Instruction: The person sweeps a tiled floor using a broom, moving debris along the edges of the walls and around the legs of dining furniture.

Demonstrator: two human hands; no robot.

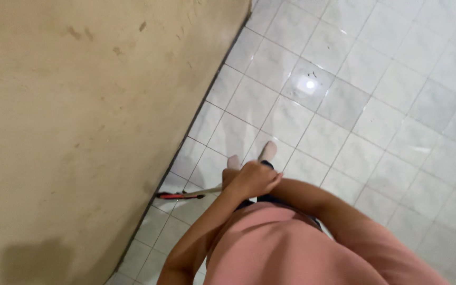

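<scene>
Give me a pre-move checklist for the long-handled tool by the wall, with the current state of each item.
1. Both hands on the handle: ok. The left hand and right hand are bunched together at the top of the pale handle.
2. Firmness of the grip: cannot tell, fingers overlap.
3. Red end down at the floor by the wall base: ok.
4. What the tool's head is: cannot tell, too small.
5. Feet on the tiled floor, apart from the tool's end: ok.
6. Floor dry: cannot tell, only a light glare shows.

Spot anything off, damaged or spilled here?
Nothing spilled or broken. The wall has a few dark scuffs near its top. Both hands are clasped on a thin stick with a red end, low by the wall base over the tile floor.
</scene>
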